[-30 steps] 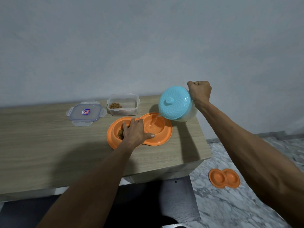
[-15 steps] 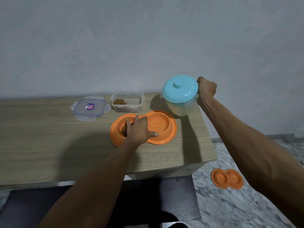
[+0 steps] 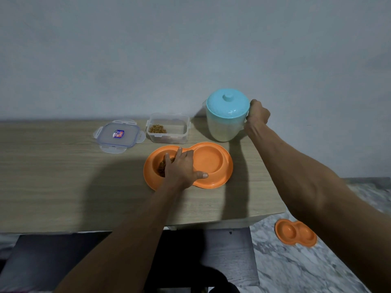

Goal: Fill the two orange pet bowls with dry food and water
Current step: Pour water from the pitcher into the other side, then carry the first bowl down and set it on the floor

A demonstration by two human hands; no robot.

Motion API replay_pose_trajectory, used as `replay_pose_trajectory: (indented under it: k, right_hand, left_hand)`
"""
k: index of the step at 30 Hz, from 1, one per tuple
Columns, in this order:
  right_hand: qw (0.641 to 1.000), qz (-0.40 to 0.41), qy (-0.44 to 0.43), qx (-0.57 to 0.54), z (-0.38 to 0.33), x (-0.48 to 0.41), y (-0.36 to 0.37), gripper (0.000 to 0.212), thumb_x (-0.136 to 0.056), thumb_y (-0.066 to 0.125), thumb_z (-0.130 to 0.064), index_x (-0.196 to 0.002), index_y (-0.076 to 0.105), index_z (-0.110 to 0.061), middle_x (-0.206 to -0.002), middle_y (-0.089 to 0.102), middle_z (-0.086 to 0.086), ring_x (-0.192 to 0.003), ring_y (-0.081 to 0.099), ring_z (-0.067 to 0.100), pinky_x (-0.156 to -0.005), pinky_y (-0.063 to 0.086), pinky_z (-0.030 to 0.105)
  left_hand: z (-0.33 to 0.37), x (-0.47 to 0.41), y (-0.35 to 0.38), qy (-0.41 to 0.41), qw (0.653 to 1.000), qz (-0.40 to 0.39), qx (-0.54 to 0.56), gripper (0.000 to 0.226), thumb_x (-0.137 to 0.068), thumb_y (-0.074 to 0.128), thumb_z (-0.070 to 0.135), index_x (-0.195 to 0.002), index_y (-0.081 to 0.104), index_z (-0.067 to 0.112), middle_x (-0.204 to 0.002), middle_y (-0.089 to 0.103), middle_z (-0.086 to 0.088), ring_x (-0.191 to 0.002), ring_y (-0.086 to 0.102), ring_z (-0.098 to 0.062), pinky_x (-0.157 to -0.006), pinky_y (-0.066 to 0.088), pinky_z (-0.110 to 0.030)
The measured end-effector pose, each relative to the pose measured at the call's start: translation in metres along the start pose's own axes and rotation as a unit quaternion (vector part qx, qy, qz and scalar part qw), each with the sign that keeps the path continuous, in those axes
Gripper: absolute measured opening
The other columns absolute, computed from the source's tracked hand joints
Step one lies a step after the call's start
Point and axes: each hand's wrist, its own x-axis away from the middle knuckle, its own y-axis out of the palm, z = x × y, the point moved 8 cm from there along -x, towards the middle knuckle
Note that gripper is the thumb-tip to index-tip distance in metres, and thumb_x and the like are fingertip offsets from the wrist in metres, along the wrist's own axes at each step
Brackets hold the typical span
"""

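The orange double pet bowl [image 3: 212, 163] is set on the wooden table [image 3: 63, 176], long axis running left to right, kibble [image 3: 161, 167] in its left well. It is pressed by the left hand [image 3: 182, 169], fingers straight and spread. Behind it, the upright blue-lidded jug [image 3: 225, 121] is gripped by the right hand [image 3: 257, 112], fingers curled.

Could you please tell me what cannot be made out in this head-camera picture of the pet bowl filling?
All in the head view:
1. Amount of dry food in the orange bowl: the left hand covers that well.
2. Water level in its other well: too faint to tell.
3. The jug handle: hidden inside the right hand.
4. Lid sticker text: too small.
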Motion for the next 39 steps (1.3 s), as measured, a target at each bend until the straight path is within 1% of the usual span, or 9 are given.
replay_pose_trajectory:
  k: [10, 14, 18, 22, 24, 27, 31, 36, 39]
  right_hand:
    - [1.000, -0.009, -0.008, -0.024, 0.007, 0.000, -0.009, 0.029, -0.087, 0.054, -0.037, -0.070, 0.057, -0.014, -0.073, 0.062, 0.001, -0.067, 0.057, 0.017, -0.062, 0.047, 0.031]
    - [1.000, 0.001, -0.002, 0.015, 0.035, 0.000, -0.034, 0.043, -0.088, 0.035, -0.053, -0.075, 0.059, -0.019, -0.090, 0.067, 0.005, -0.087, 0.063, 0.024, -0.083, 0.053, 0.040]
    - [0.990, 0.029, -0.005, 0.140, 0.069, 0.020, -0.068, 0.060, -0.091, 0.030, -0.050, -0.107, 0.067, -0.006, -0.117, 0.067, 0.017, -0.108, 0.060, 0.037, -0.099, 0.047, 0.048]
    - [0.956, -0.038, -0.048, 0.286, 0.085, 0.057, -0.059, 0.063, -0.078, 0.046, -0.058, -0.108, 0.067, -0.007, -0.117, 0.065, 0.017, -0.106, 0.060, 0.037, -0.094, 0.050, 0.044]
    - [0.923, -0.076, -0.061, 0.372, 0.093, 0.069, -0.048, 0.077, -0.065, 0.045, -0.068, -0.110, 0.066, -0.009, -0.118, 0.062, 0.015, -0.108, 0.059, 0.037, -0.093, 0.051, 0.047]
    - [0.893, -0.094, -0.052, 0.437, 0.099, 0.090, -0.039, 0.077, -0.073, 0.053, -0.066, -0.124, 0.061, -0.009, -0.131, 0.051, 0.015, -0.119, 0.053, 0.039, -0.098, 0.048, 0.047]
    - [0.891, -0.071, -0.019, 0.447, 0.112, 0.100, -0.038, 0.069, -0.079, 0.065, -0.054, -0.129, 0.056, -0.007, -0.137, 0.044, 0.014, -0.122, 0.050, 0.038, -0.099, 0.048, 0.048]
    - [0.917, -0.054, 0.003, 0.394, 0.127, 0.098, -0.044, 0.061, -0.072, 0.071, -0.049, -0.115, 0.065, -0.006, -0.124, 0.059, 0.016, -0.103, 0.062, 0.038, -0.084, 0.058, 0.050]
    - [0.926, -0.046, 0.006, 0.376, 0.125, 0.106, -0.051, 0.059, -0.073, 0.073, -0.046, -0.114, 0.065, -0.004, -0.120, 0.061, 0.018, -0.104, 0.063, 0.038, -0.084, 0.059, 0.050]
  left_hand:
    - [-0.001, 0.000, 0.001, 0.002, 1.000, 0.001, 0.001, 0.094, -0.083, 0.057, 0.067, -0.152, 0.025, 0.013, -0.160, 0.030, -0.007, -0.153, 0.008, -0.027, -0.118, 0.000, -0.061]
    - [-0.003, 0.004, -0.002, 0.016, 1.000, 0.014, 0.014, 0.094, -0.082, 0.055, 0.071, -0.153, 0.025, 0.017, -0.160, 0.030, -0.004, -0.153, 0.009, -0.026, -0.118, -0.001, -0.061]
    - [-0.017, 0.017, -0.017, 0.001, 0.990, 0.109, 0.084, 0.088, -0.085, 0.043, 0.075, -0.152, 0.025, 0.023, -0.161, 0.029, 0.000, -0.153, 0.014, -0.023, -0.117, 0.006, -0.059]
    - [-0.066, 0.036, -0.032, -0.164, 0.951, 0.214, 0.150, 0.070, -0.092, 0.047, 0.057, -0.143, 0.036, 0.010, -0.148, 0.041, -0.013, -0.140, 0.036, -0.031, -0.107, 0.033, -0.055]
    - [-0.089, 0.044, -0.027, -0.245, 0.928, 0.206, 0.193, 0.069, -0.092, 0.053, 0.051, -0.138, 0.038, 0.001, -0.142, 0.043, -0.021, -0.133, 0.041, -0.038, -0.103, 0.039, -0.052]
    - [-0.112, 0.050, -0.008, -0.327, 0.895, 0.153, 0.261, 0.077, -0.088, 0.059, 0.053, -0.136, 0.043, -0.005, -0.139, 0.043, -0.028, -0.130, 0.044, -0.042, -0.107, 0.038, -0.049]
    - [-0.120, 0.053, 0.007, -0.346, 0.890, 0.105, 0.279, 0.071, -0.083, 0.066, 0.046, -0.132, 0.051, -0.004, -0.135, 0.049, -0.028, -0.128, 0.046, -0.041, -0.104, 0.042, -0.045]
    - [-0.143, 0.044, 0.023, -0.365, 0.856, 0.098, 0.352, 0.068, -0.056, 0.065, 0.049, -0.107, 0.067, 0.004, -0.112, 0.063, -0.023, -0.100, 0.064, -0.039, -0.081, 0.060, -0.048]
    - [-0.157, 0.037, 0.038, -0.371, 0.838, 0.088, 0.392, 0.063, -0.050, 0.068, 0.047, -0.101, 0.067, 0.009, -0.109, 0.065, -0.018, -0.100, 0.065, -0.036, -0.081, 0.060, -0.048]
